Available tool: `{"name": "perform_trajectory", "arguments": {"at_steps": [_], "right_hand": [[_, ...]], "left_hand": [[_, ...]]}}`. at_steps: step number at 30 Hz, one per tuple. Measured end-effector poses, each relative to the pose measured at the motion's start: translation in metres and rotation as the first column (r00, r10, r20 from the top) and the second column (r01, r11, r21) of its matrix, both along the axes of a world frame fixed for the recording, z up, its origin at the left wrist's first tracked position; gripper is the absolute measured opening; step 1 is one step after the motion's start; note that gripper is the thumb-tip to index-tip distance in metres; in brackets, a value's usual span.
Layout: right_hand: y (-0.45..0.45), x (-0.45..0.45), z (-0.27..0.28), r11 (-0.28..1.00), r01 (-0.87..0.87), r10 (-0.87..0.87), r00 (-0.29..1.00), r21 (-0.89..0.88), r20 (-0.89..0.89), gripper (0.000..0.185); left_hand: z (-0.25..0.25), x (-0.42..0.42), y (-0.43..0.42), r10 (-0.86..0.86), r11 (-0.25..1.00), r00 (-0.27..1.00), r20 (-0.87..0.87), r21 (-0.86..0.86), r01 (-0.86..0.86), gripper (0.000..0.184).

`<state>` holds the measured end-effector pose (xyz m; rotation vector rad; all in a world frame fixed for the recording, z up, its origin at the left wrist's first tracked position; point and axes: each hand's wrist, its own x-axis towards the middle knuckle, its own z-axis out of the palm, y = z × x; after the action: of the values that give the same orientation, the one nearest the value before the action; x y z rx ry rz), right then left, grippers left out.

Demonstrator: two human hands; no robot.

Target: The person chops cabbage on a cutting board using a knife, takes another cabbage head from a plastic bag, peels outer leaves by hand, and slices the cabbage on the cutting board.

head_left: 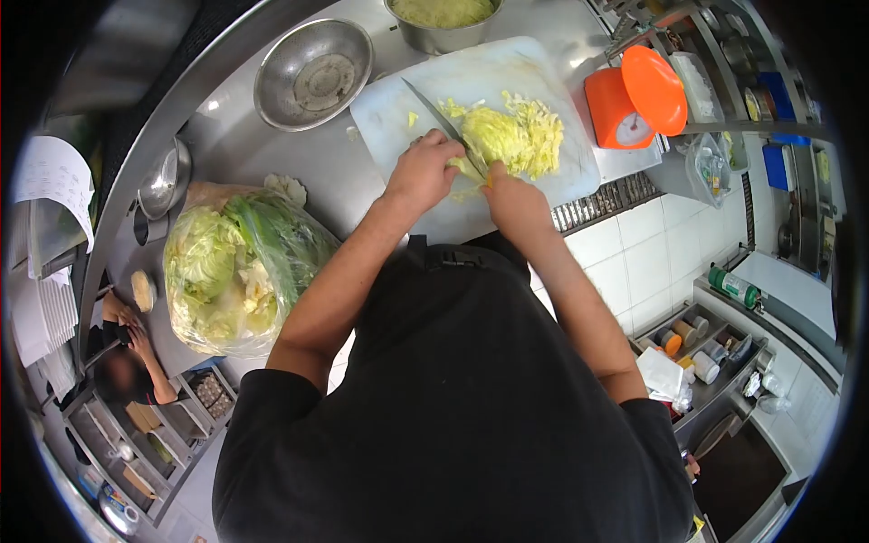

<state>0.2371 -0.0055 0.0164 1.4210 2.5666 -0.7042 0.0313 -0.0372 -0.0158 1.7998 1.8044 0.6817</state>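
My right hand (518, 204) is closed round the handle of a long knife (436, 114), whose blade points to the upper left over the white cutting board (385, 113). The fingers of my left hand (425, 167) are bent together beside the blade, at a pale piece of lettuce; whether they pinch it is hard to tell. Right of the blade lies a lettuce portion (495, 136), with chopped shreds (541, 140) spread at its right side. A few small bits lie left of the blade.
An empty metal bowl (313, 74) and a pot of shredded lettuce (444, 25) stand beyond the board. An orange scale (619, 107) is at right. At left are a plastic bag of lettuce (240, 271), a metal bowl (165, 181) and another person (136, 353).
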Motion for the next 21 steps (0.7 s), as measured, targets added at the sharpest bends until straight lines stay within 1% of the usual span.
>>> {"name": "perform_trajectory", "arguments": {"at_steps": [2,5,8,11,14,17,19,21], "right_hand": [[0.013,-0.002,0.008,0.999,-0.044,0.044,0.999,0.02,0.0,0.026],[0.012,0.003,0.041,0.997,-0.078,0.077,0.995,0.023,0.056,0.026],[0.001,0.007,0.048,0.998,-0.044,0.048,0.994,-0.038,0.095,0.026],[-0.005,0.001,0.0,0.999,0.026,-0.024,0.999,-0.047,0.035,0.026],[0.006,-0.006,0.001,0.998,0.022,-0.022,1.0,-0.057,0.013,0.026],[0.015,-0.007,0.024,0.998,-0.033,0.035,0.999,-0.06,0.023,0.028],[0.011,-0.003,0.045,0.997,-0.04,0.042,0.999,-0.062,0.026,0.029],[0.006,-0.001,0.049,0.997,-0.026,0.029,0.999,-0.068,0.034,0.03]], "left_hand": [[0.002,-0.001,0.006,-0.005,1.0,1.0,-0.007,0.001,0.005,0.029],[0.001,0.001,0.003,0.004,1.0,1.0,0.0,-0.029,-0.004,0.029],[-0.002,0.001,0.005,0.023,0.999,0.999,0.026,-0.037,-0.022,0.028],[-0.002,-0.001,0.003,0.043,0.998,0.997,0.067,-0.038,-0.04,0.028],[-0.002,-0.004,0.003,0.056,0.998,0.993,0.104,-0.047,-0.052,0.027],[0.0,-0.005,0.006,0.054,0.998,0.99,0.129,-0.05,-0.048,0.025],[0.0,-0.005,0.002,0.061,0.997,0.988,0.141,-0.049,-0.054,0.025],[-0.004,-0.006,0.004,0.062,0.997,0.988,0.141,-0.053,-0.055,0.023]]}}
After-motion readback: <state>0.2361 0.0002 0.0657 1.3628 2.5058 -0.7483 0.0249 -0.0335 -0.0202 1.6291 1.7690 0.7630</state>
